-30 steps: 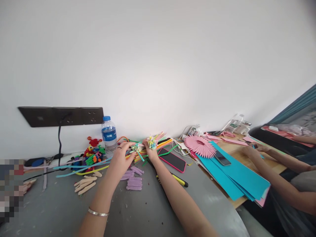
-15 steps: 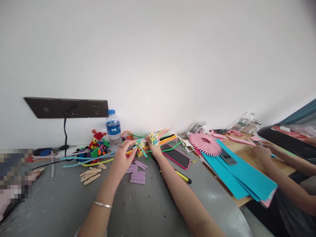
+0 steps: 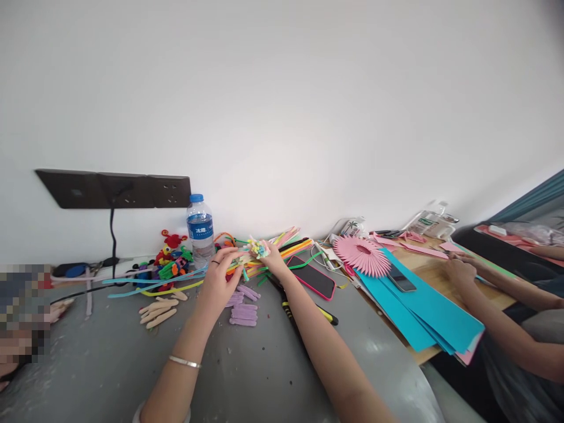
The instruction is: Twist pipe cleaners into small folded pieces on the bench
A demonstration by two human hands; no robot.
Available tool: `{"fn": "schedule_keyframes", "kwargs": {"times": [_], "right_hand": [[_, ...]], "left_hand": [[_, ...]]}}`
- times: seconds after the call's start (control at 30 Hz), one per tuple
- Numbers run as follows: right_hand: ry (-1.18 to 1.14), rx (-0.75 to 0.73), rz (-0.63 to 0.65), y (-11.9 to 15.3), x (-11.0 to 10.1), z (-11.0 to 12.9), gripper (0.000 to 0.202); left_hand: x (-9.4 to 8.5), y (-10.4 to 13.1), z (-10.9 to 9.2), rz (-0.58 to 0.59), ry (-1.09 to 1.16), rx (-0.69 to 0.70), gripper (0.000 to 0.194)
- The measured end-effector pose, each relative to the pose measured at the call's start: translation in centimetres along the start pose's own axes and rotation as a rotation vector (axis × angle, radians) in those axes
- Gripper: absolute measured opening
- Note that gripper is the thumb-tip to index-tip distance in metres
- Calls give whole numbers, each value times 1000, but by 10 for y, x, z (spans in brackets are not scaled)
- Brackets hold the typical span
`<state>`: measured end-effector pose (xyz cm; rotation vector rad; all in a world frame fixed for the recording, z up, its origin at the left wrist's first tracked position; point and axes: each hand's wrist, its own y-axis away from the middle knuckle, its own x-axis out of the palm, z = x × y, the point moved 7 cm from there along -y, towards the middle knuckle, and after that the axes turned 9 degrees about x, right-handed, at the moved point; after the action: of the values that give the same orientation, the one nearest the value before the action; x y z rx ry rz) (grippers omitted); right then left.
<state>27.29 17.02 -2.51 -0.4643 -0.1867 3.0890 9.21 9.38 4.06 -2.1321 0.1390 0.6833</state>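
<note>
My right hand is closed around a bundle of pastel pipe cleaners, with their yellow, blue, pink and white ends facing left. To its left, my left hand has its fingers curled and pinched on pale pipe cleaners; their exact number is hidden. Both hands are over a pile of loose coloured pipe cleaners. Below them lie short folded purple pipe cleaner pieces and beige ones on the grey table.
A water bottle stands behind my left hand, beside colourful pipe cleaner figures. A pink-edged phone and black-yellow pliers lie by my right arm. Rightward are a pink folded paper fan, blue sheets and another person's hands.
My right hand has moved slightly left with its bundle, closer to my left hand. My left hand has stayed nearly in place. The view has shifted a little.
</note>
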Motion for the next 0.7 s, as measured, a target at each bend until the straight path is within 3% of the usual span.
{"fn": "schedule_keyframes", "kwargs": {"times": [0.17, 0.3, 0.7], "right_hand": [[-28, 126, 324, -6, 6, 3, 29], [-42, 212, 478, -14, 6, 2, 28], [-148, 297, 545, -16, 8, 1, 32]], "left_hand": [[0, 2, 4, -30, -53, -4, 18], [3, 2, 6, -10, -37, -9, 19], [1, 6, 16, -49, -24, -85, 14]]}}
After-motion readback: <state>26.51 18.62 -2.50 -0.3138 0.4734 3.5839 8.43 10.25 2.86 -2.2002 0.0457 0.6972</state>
